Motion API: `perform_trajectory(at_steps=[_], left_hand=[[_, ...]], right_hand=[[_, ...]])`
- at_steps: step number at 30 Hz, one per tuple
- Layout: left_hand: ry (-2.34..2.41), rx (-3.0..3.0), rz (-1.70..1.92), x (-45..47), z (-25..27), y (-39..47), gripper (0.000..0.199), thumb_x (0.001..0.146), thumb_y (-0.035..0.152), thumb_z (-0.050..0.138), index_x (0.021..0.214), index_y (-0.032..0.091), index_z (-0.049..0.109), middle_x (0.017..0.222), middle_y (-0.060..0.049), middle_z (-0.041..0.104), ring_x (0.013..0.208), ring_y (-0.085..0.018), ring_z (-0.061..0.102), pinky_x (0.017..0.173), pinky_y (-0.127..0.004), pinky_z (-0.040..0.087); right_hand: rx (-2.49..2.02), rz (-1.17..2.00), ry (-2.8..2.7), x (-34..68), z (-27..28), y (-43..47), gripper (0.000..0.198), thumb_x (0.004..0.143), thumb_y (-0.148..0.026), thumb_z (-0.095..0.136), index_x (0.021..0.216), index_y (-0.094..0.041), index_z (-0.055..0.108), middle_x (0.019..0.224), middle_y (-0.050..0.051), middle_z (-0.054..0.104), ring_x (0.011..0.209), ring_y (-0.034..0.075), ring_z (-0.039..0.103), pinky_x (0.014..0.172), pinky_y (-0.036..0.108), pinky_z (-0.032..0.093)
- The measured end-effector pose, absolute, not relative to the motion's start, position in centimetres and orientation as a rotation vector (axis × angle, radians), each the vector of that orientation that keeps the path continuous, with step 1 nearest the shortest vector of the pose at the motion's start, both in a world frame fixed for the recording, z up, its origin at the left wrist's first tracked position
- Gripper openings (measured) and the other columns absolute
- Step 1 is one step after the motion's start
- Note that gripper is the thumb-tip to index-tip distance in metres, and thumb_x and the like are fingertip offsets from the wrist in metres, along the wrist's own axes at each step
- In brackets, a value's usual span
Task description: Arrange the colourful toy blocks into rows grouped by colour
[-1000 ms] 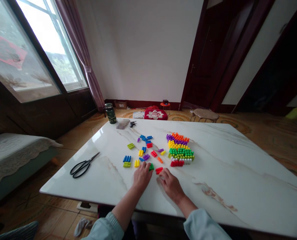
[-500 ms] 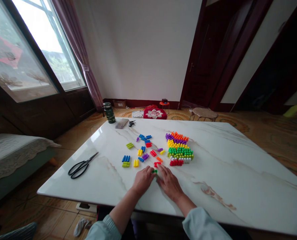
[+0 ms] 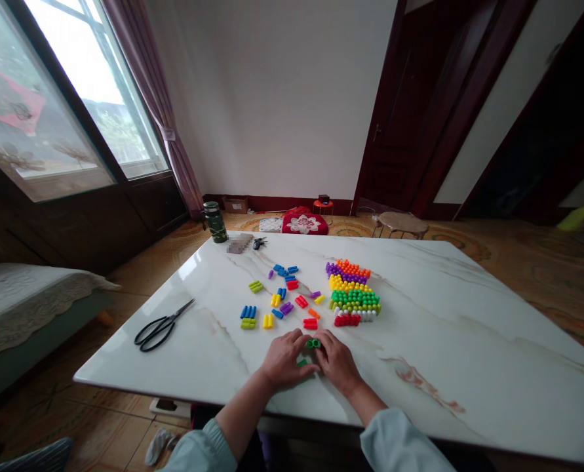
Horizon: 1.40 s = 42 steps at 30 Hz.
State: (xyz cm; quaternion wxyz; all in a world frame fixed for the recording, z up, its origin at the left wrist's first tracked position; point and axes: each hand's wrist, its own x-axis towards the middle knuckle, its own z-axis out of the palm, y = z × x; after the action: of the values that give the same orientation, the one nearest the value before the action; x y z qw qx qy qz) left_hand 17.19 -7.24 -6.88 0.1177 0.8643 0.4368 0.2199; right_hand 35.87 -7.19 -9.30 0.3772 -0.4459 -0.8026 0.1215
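Observation:
Near the table's front edge, my right hand [image 3: 339,364] is closed on a small green plastic peg piece [image 3: 313,343], its hollow round ends facing me. My left hand [image 3: 284,360] lies close beside it, fingers curled and thumb stretched toward the right hand. Another bit of green plastic [image 3: 302,362] shows between the left thumb and forefinger, mostly hidden. Just beyond my fingers lies a red piece [image 3: 310,324]. Several yellow [image 3: 268,321], blue [image 3: 248,312] and purple pieces [image 3: 286,308] are scattered farther off.
Rows of colour-sorted pegs [image 3: 354,296] stand to the right of the loose pieces. Black-handled scissors [image 3: 162,326] lie at the left. A dark green flask [image 3: 215,223] and keys [image 3: 259,243] are at the far left edge of the marble-patterned table [image 3: 449,328].
Both hands have drawn slightly nearer to me. The green piece between them has turned its open ends toward me, and more green shows under the left hand.

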Motion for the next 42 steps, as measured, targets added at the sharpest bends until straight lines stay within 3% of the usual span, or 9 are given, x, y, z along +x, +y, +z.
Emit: perform_trajectory(at_steps=[2, 5, 10, 13, 19, 27, 31, 36, 42], left_hand=[[1.298, 2.526, 0.637, 17.3, -6.9, -7.6, 0.063, 0.078, 0.064, 0.060, 0.126, 0.023, 0.054, 0.107, -0.008, 0.061, 0.096, -0.024, 0.062, 0.082, -0.035, 0.050], [1.393, 2.503, 0.639, 17.6, -7.1, -8.6, 0.054, 0.081, 0.047, 0.062, 0.128, 0.023, 0.052, 0.111, -0.008, 0.061, 0.100, -0.024, 0.060, 0.087, -0.036, 0.049], [1.599, 2.482, 0.526, 17.8, -7.6, -9.1, 0.030, 0.091, 0.018, 0.044, 0.114, 0.025, 0.062, 0.101, -0.005, 0.063, 0.091, -0.018, 0.061, 0.081, -0.030, 0.048], [1.770, 2.432, 0.470, 17.8, -7.6, -7.6, 0.026, 0.093, 0.018, 0.043, 0.102, 0.026, 0.066, 0.095, -0.004, 0.064, 0.091, -0.018, 0.062, 0.080, -0.029, 0.047], [2.005, 2.268, 0.589, 18.6, -8.2, -4.6, 0.031, 0.097, 0.019, 0.035, 0.109, 0.023, 0.064, 0.100, -0.008, 0.068, 0.098, -0.022, 0.062, 0.082, -0.034, 0.048], [2.011, 2.348, 0.595, 18.3, -9.3, -4.5, 0.032, 0.095, 0.018, 0.035, 0.112, 0.023, 0.062, 0.101, -0.007, 0.069, 0.096, -0.023, 0.064, 0.081, -0.033, 0.048], [2.014, 2.358, 0.554, 18.4, -8.8, -4.4, 0.032, 0.094, 0.018, 0.035, 0.113, 0.022, 0.061, 0.101, -0.008, 0.069, 0.097, -0.024, 0.064, 0.078, -0.032, 0.048], [1.999, 2.339, 0.565, 18.5, -8.8, -4.4, 0.031, 0.096, 0.019, 0.034, 0.112, 0.022, 0.061, 0.101, -0.007, 0.068, 0.096, -0.023, 0.063, 0.078, -0.031, 0.047], [1.986, 2.329, 0.587, 18.4, -9.2, -4.3, 0.031, 0.096, 0.018, 0.035, 0.113, 0.022, 0.060, 0.103, -0.007, 0.069, 0.097, -0.023, 0.063, 0.080, -0.033, 0.047]], right_hand=[[-1.158, 0.331, -2.009, 35.9, -8.9, -7.3, 0.022, 0.084, -0.012, 0.049, 0.102, -0.021, 0.057, 0.100, 0.006, 0.064, 0.094, 0.019, 0.064, 0.085, 0.033, 0.055], [-1.165, 0.316, -1.952, 35.9, -8.7, -7.4, 0.018, 0.081, -0.014, 0.051, 0.097, -0.021, 0.056, 0.099, 0.006, 0.063, 0.092, 0.019, 0.064, 0.083, 0.032, 0.054], [-1.159, 0.252, -1.847, 35.9, -9.3, -7.1, 0.016, 0.077, -0.013, 0.050, 0.089, -0.021, 0.057, 0.096, 0.007, 0.064, 0.091, 0.020, 0.064, 0.082, 0.033, 0.055], [-1.162, 0.276, -1.805, 36.0, -9.6, -6.9, 0.023, 0.074, -0.012, 0.050, 0.094, -0.020, 0.057, 0.095, 0.007, 0.065, 0.087, 0.019, 0.065, 0.078, 0.031, 0.055], [-1.179, 0.365, -1.805, 36.1, -9.3, -7.3, 0.015, 0.080, -0.013, 0.051, 0.089, -0.021, 0.060, 0.080, 0.003, 0.063, 0.075, 0.017, 0.063, 0.071, 0.028, 0.053], [-1.209, 0.287, -1.462, 39.6, -7.2, -6.8, 0.022, 0.091, -0.028, 0.051, 0.106, -0.022, 0.066, 0.102, 0.009, 0.065, 0.092, 0.019, 0.064, 0.067, 0.028, 0.054], [-1.438, 0.147, -1.119, 46.3, -5.9, -3.0, 0.025, 0.083, -0.037, 0.059, 0.099, -0.018, 0.061, 0.088, 0.006, 0.068, 0.074, 0.018, 0.062, 0.064, 0.029, 0.053], [-1.682, -0.027, -1.305, 53.6, -5.7, 2.6, 0.014, 0.073, -0.024, 0.055, 0.083, -0.017, 0.063, 0.084, 0.007, 0.066, 0.071, 0.018, 0.059, 0.073, 0.033, 0.050], [-1.775, 0.051, -1.519, 54.6, -6.6, 5.8, 0.018, 0.065, -0.010, 0.055, 0.074, -0.019, 0.068, 0.078, 0.002, 0.066, 0.067, 0.016, 0.059, 0.070, 0.029, 0.048]])
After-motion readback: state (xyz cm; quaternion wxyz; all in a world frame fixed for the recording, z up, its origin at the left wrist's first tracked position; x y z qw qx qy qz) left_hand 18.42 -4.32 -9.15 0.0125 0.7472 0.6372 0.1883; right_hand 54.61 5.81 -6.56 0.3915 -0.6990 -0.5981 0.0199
